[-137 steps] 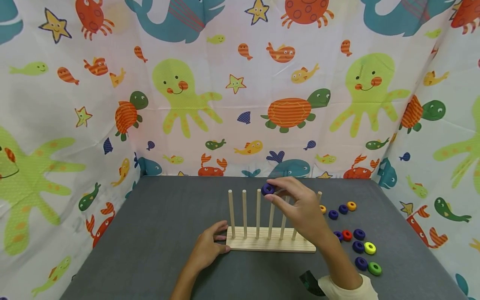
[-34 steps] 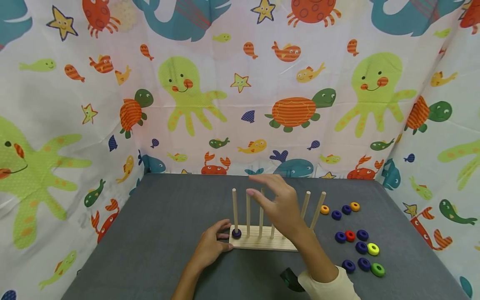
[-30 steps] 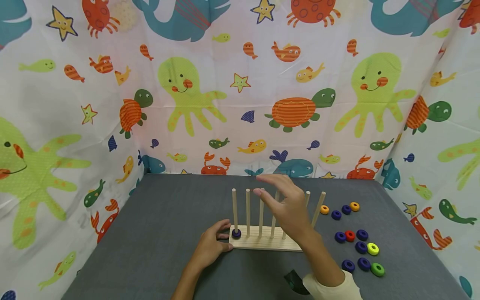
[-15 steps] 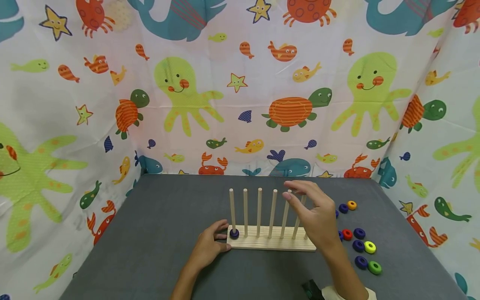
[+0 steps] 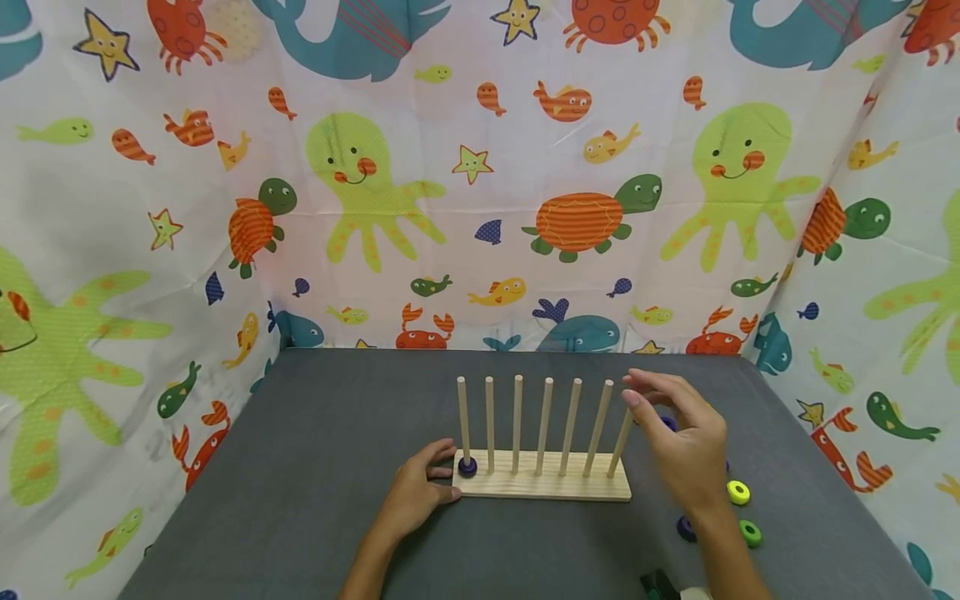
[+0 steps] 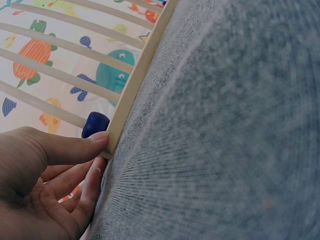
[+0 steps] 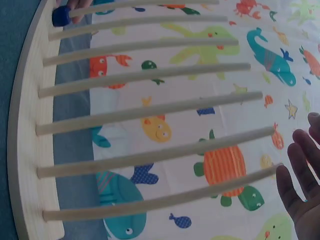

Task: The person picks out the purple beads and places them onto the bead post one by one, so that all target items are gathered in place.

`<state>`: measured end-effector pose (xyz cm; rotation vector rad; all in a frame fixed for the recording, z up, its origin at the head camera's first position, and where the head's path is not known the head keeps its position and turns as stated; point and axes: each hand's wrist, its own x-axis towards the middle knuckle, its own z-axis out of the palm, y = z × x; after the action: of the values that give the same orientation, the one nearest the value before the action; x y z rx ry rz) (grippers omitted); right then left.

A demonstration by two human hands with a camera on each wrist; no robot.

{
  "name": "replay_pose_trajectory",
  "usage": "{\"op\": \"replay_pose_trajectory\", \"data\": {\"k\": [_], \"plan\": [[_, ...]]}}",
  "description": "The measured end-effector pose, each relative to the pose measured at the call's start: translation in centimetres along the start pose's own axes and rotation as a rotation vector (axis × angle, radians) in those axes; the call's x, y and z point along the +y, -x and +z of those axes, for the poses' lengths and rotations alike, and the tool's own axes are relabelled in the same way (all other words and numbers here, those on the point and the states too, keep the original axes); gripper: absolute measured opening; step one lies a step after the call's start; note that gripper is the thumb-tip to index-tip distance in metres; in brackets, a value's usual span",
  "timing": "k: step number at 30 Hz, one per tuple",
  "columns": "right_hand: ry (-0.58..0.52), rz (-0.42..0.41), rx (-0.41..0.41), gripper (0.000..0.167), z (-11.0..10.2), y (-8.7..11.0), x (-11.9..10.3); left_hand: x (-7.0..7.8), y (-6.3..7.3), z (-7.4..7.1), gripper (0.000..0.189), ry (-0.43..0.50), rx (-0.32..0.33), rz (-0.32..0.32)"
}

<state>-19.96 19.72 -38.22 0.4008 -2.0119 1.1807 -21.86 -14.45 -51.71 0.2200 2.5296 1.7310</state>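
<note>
A wooden peg stand [image 5: 540, 485] with several upright pegs stands on the grey table. Around the base of its leftmost peg sits a dark blue ring [image 5: 468, 467], also seen beside the thumb in the left wrist view as a blue ring [image 6: 95, 124]. My left hand [image 5: 412, 497] pinches the left end of the base between thumb and fingers. At the far right, my right hand [image 5: 688, 450] is raised beside the top of the rightmost peg [image 5: 620, 446]. Its thumb and fingers are apart and hold nothing, as the right hand [image 7: 306, 185] in the right wrist view shows.
Loose rings lie right of the stand: a yellow ring [image 5: 738, 492], a green ring [image 5: 750, 533] and a purple ring [image 5: 686, 528]. My right hand and arm partly hide others. A sea-animal patterned cloth [image 5: 480, 250] hangs behind and at both sides of the table.
A blue ring held by the right hand earlier is now on the leftmost peg. The emptied right hand has moved right along the pegs toward the loose rings. The left hand stays put.
</note>
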Motion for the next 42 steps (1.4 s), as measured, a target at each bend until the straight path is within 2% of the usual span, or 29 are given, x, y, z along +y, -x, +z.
{"op": "replay_pose_trajectory", "data": {"k": [9, 17, 23, 34, 42], "plan": [[0.012, 0.132, 0.046, 0.030, -1.8, 0.7, 1.8, 0.0, 0.0, 0.0, 0.077, -0.001, 0.006, 0.003], [0.040, 0.150, 0.075, 0.029, -3.3, 1.6, 4.6, 0.0, 0.0, 0.0, 0.077, -0.011, 0.004, 0.007], [0.097, 0.229, 0.086, 0.025, -4.2, 2.0, 6.2, 0.0, 0.0, 0.0, 0.076, -0.009, 0.001, 0.007], [0.201, 0.353, 0.087, 0.028, -5.2, 2.8, 8.6, 0.1, -0.2, 0.0, 0.076, -0.009, 0.004, 0.009], [0.267, 0.465, 0.055, 0.035, -6.1, 3.3, 10.4, 0.1, -0.1, -0.1, 0.076, -0.012, -0.002, 0.006]]}}
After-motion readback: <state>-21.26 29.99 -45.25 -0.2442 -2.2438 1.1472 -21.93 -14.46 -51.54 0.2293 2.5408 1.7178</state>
